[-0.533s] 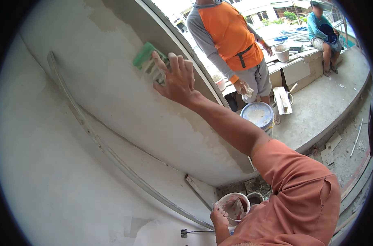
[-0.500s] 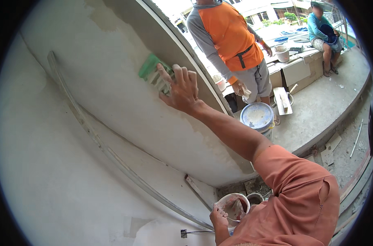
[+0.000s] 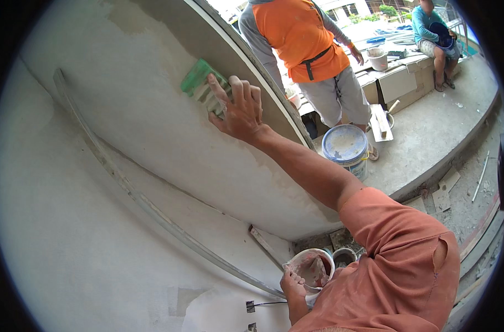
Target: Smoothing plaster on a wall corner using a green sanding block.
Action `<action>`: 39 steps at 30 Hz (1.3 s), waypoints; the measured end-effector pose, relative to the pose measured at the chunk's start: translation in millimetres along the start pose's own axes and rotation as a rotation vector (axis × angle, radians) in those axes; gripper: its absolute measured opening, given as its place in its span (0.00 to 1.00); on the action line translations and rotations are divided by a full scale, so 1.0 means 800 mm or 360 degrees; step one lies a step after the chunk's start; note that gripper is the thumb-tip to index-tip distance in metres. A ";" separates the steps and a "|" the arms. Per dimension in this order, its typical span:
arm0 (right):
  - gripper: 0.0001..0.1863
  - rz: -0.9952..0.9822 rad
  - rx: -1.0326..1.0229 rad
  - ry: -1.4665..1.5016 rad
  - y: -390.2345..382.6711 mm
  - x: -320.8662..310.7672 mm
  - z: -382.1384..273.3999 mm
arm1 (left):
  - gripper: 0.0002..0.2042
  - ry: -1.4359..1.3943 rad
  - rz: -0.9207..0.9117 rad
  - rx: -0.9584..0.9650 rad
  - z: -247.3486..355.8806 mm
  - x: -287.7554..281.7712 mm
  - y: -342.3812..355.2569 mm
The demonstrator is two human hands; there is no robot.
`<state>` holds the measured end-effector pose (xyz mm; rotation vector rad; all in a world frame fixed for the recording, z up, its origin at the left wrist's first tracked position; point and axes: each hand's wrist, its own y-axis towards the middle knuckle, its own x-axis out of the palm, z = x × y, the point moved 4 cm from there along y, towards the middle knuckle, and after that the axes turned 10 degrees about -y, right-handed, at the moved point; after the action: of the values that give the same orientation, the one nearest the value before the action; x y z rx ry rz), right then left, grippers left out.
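Stretched up to the wall [image 3: 169, 149], my right hand [image 3: 241, 108] is closed round a green plastic putty spreader [image 3: 198, 77] with whitish, smeared ribs. The spreader lies against the wall surface, close to a darker grey band [image 3: 243, 72] along the wall's edge. Low down, my left hand [image 3: 293, 283] grips the rim of a round white bucket [image 3: 312, 252]. Its inside is smeared with pinkish and grey paste, and a flat blade-like piece stands in it. Part of the bucket is hidden by my orange shirt.
Against the wall leans a long, thin straightedge [image 3: 135, 193]. Past the wall's edge stands a person in orange [image 3: 302, 41], by a blue-lidded pail [image 3: 345, 144] and a trowel [image 3: 381, 124]. Another person [image 3: 432, 30] sits farther back. Wall boxes [image 3: 250, 306] and floor debris [image 3: 443, 191] also show.
The whole view has shifted slightly. My right hand and the spreader have barely moved along the wall. The standing person's lower hand has gone behind the wall edge.
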<state>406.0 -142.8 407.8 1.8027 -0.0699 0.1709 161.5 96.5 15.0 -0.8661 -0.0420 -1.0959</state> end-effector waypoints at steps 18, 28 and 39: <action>0.54 -0.0211 0.0220 -0.0042 -0.140 -0.050 0.051 | 0.17 0.0160 -0.0003 -0.0017 0.009 0.005 -0.015; 0.56 0.0145 0.0324 0.0012 -0.037 -0.051 0.074 | 0.17 0.0214 -0.0078 -0.0006 0.005 -0.003 -0.011; 0.57 -0.0252 0.0245 0.0084 -0.189 -0.072 0.064 | 0.17 0.0204 -0.0038 -0.0031 0.006 -0.004 -0.012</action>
<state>374.4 -158.8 242.0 1.9466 0.1266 0.1132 154.5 99.8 22.3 -0.8128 0.0651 -1.1737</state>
